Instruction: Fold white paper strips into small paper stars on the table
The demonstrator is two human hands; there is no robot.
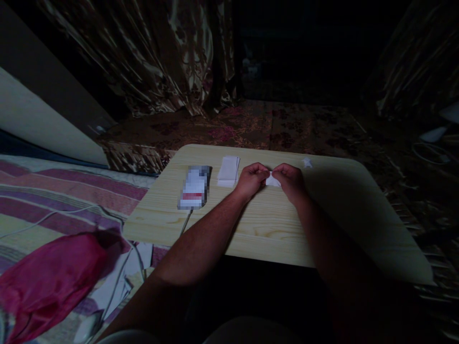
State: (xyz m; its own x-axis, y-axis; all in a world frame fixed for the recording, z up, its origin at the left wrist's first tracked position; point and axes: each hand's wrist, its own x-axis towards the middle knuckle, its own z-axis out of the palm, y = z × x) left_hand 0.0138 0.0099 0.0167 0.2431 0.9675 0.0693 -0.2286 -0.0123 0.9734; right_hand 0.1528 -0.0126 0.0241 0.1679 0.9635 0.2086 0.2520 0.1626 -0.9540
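Observation:
Between my hands is a small piece of white paper (274,180), apparently folded, close above or on the light wooden table (265,224). My left hand (252,180) pinches its left side with thumb and forefinger. From the right, my right hand (289,180) grips the other side the same way. Left of my left hand lies a stack of white paper sheets (228,171). Beyond my right hand sits a small folded white paper piece (307,163), pointed at its corners. Fingers partly cover the held paper.
A phone (194,187) with a blurred screen lies at the table's left, its cable (185,222) running off the near edge. A pink bag (53,282) rests on the striped bed (43,200) at left. Patterned curtains (179,52) hang behind the table.

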